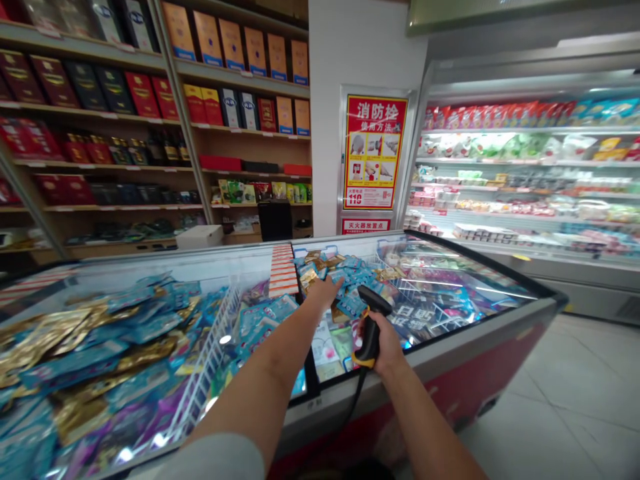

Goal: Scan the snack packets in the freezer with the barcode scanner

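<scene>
Behind the left of the chest freezer (pixel 450 353), tall shelves (pixel 107 115) carry boxes and bottles, lined up in rows probably so that their fronts face the aisle; in the freezer's left part, blue and gold packets (pixel 100 347) lie heaped loosely, and a white wire divider (pixel 211 350) seems set there to hold them back from the next section; near the freezer's middle, a striped panel (pixel 283 270) stands at the far side; just right of it, over the freezer, the left hand (pixel 324 293) reaches to a smaller packet pile (pixel 353 272), fingers stretched forward, though I cannot tell whether they pinch a packet; over the freezer's front section, the black-and-yellow scanner (pixel 370 337) is upright, its head towards the pile, its cable (pixel 356 400) hanging down the freezer's front; the right hand (pixel 385 340) is wrapped around its handle, a grip that likely keeps the head easy to aim; behind the freezer, a red poster (pixel 377 153) is on the wall; beyond the freezer's right, a refrigerated display (pixel 500 161) holds packaged goods in tiers
</scene>
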Available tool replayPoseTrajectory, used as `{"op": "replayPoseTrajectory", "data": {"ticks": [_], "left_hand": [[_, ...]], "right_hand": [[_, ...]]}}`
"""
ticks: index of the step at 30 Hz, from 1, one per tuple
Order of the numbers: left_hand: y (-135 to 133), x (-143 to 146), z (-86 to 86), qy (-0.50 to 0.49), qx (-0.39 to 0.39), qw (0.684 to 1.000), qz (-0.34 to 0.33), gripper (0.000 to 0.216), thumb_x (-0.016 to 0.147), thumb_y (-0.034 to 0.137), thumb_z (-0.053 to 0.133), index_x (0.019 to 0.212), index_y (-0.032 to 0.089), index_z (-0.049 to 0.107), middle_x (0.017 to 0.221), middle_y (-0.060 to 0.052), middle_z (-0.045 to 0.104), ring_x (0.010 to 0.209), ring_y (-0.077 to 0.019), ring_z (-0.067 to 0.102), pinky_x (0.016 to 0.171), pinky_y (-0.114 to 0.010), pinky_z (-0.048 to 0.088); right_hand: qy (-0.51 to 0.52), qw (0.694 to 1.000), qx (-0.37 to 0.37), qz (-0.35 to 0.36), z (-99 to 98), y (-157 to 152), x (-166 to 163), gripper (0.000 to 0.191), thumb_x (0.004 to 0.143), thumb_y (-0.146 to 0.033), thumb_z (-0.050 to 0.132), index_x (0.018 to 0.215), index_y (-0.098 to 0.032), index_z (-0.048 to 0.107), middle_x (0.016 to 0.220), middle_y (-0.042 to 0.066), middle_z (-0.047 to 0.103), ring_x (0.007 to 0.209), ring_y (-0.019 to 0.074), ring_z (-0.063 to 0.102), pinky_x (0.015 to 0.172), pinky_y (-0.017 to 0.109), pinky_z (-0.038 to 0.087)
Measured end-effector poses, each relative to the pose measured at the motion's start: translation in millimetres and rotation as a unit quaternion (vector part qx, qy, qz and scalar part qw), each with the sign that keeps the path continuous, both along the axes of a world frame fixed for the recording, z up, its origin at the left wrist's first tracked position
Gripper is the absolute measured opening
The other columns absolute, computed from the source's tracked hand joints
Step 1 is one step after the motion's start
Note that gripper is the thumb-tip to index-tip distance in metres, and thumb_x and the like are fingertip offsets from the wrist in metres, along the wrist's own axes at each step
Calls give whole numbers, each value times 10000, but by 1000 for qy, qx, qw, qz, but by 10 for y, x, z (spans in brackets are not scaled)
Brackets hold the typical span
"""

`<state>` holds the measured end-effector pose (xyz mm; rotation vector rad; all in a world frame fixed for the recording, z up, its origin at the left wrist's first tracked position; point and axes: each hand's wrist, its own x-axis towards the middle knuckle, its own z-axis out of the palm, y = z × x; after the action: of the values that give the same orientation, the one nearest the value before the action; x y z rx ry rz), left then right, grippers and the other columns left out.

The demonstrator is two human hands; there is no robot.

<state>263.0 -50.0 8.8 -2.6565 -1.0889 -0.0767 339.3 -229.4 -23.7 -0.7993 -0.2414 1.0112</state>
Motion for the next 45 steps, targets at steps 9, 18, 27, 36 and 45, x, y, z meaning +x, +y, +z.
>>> {"op": "replayPoseTrajectory", "data": {"ticks": [9,18,27,36,45], "left_hand": [[-208,-249,529,82,5,987,-136,338,877,79,475,1112,185,692,1019,-156,689,1008,-292,645,873,-418,477],[-460,-1256,557,27,43,984,-172,391,916,121,408,1244,200,606,1273,-160,586,1314,-302,424,1002,-468,467],[-701,-1909,396,88,-106,979,-151,908,790,182,633,1553,312,158,1597,-107,226,1432,-275,312,1123,-405,334],[-778,-866,472,11,-140,977,-160,990,769,694,576,1556,282,139,1622,-149,96,1473,-375,121,1138,-526,240],[-750,371,-116,-49,-166,985,-24,1001,754,709,534,1546,390,12,1633,-94,-62,1418,-548,59,951,-802,249]], "right_hand": [[24,999,3,-32,-4,-18,45,138,707,-283,688,759,-177,615,561,-10,634,471,115,571,474,215,477],[29,999,-10,-33,30,-27,32,88,737,-245,659,744,-170,614,544,-5,628,460,109,551,453,202,460],[43,998,14,-46,25,-27,14,103,722,-251,682,757,-173,624,557,-9,619,477,114,560,471,209,474],[65,993,22,-95,53,-54,52,102,727,-286,649,762,-197,611,563,-23,599,488,120,567,484,225,498],[53,990,32,-128,46,-90,72,147,706,-317,653,745,-210,561,552,-43,576,470,114,542,474,237,471]]}}
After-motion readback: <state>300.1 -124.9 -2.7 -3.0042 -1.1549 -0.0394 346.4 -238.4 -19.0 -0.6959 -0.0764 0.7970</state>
